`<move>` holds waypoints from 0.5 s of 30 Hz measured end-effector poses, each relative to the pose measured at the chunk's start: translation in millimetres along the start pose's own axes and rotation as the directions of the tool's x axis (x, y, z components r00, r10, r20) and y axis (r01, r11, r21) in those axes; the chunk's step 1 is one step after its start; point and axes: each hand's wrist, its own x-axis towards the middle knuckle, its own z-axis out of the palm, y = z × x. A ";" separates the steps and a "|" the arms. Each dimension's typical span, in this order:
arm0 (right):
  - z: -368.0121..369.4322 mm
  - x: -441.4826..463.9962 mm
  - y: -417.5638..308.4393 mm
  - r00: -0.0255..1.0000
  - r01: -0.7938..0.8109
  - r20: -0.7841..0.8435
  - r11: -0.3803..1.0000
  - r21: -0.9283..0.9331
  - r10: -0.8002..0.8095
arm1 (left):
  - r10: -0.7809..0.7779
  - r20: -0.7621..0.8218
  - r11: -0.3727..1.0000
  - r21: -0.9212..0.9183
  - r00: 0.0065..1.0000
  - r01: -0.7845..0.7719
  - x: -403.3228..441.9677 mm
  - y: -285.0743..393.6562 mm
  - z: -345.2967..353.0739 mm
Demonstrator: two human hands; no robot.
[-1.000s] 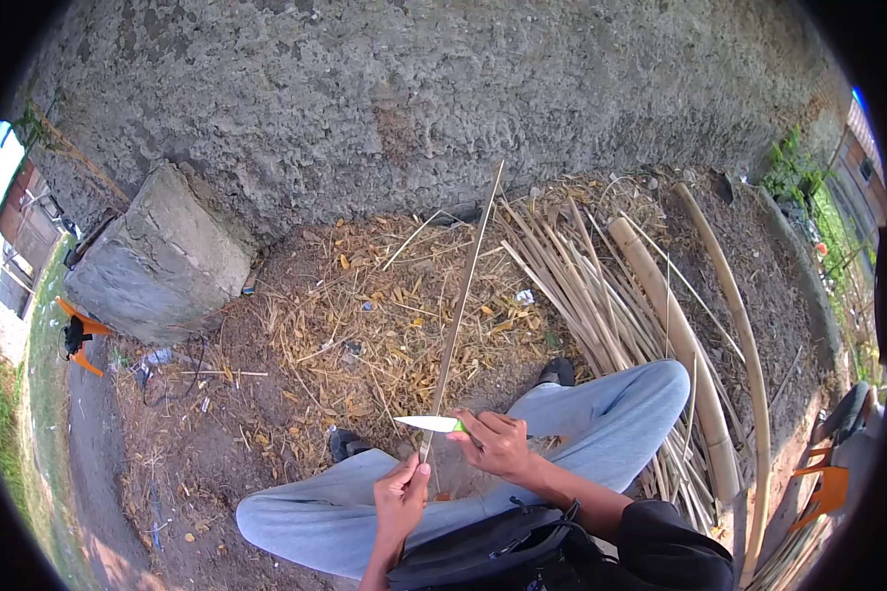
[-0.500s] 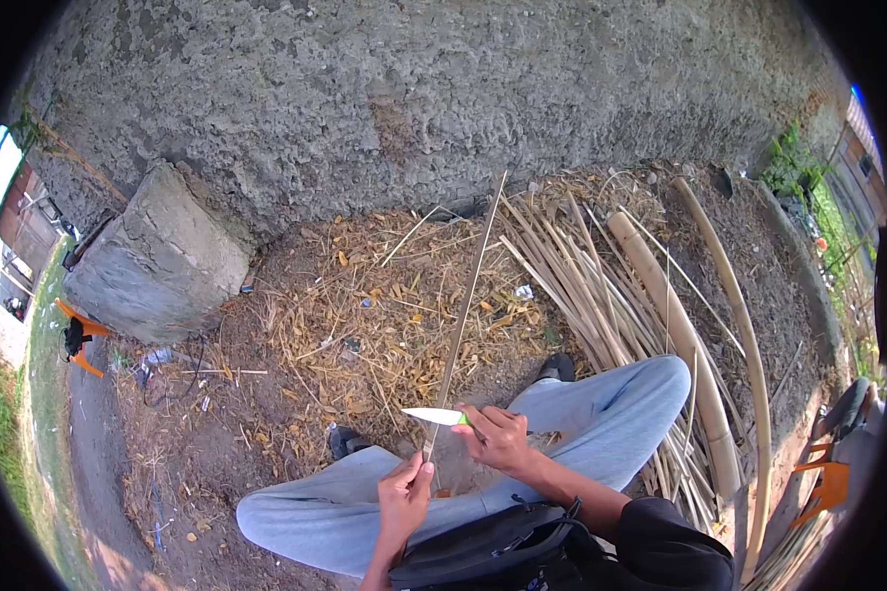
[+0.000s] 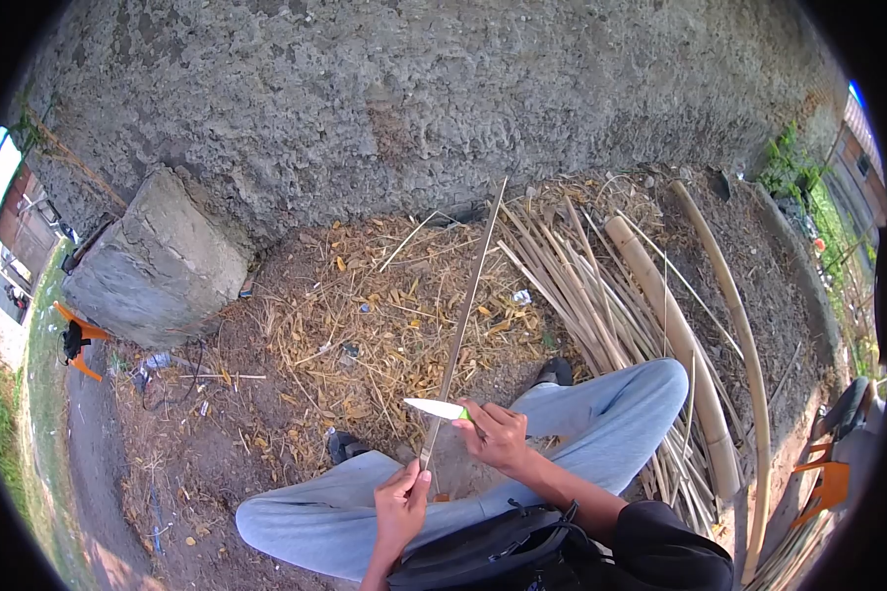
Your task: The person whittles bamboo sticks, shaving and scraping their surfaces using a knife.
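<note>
A long thin bamboo strip (image 3: 470, 295) slants up and away from between my legs, its far end near the foot of the wall. My left hand (image 3: 401, 504) pinches its near end between thumb and fingers. My right hand (image 3: 495, 434) is closed round the green handle of a knife (image 3: 436, 408). The knife's white blade points left and lies across the strip, a little above my left hand; whether the edge touches it I cannot tell. My fingers hide most of the handle.
Split bamboo strips (image 3: 572, 286) lie in a heap on the right, beside a thick bamboo pole (image 3: 670, 325) and a curved pole (image 3: 734, 295). A rough wall (image 3: 443, 98) rises ahead. A concrete block (image 3: 168, 256) stands left. Orange chair parts (image 3: 826, 488) show at far right, near another person.
The knife and both hands have barely shifted. The strip's angle is almost the same, its far end slightly lower in view.
</note>
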 end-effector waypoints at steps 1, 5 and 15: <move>0.8 3.5 4.7 1.000 0.001 -0.001 1.000 0.000 -0.001 | -0.025 0.018 0.999 0.029 1.000 0.024 -0.3 3.2 -0.9; -0.9 24.5 25.2 0.969 -0.217 -0.115 0.976 0.025 0.218 | -0.001 0.055 0.996 0.092 0.998 -0.004 -13.3 1.2 -0.7; -8.8 61.6 53.3 0.951 -0.233 -0.200 0.972 0.032 0.234 | -0.091 0.127 0.994 -0.044 0.988 0.097 -22.1 -0.6 -35.4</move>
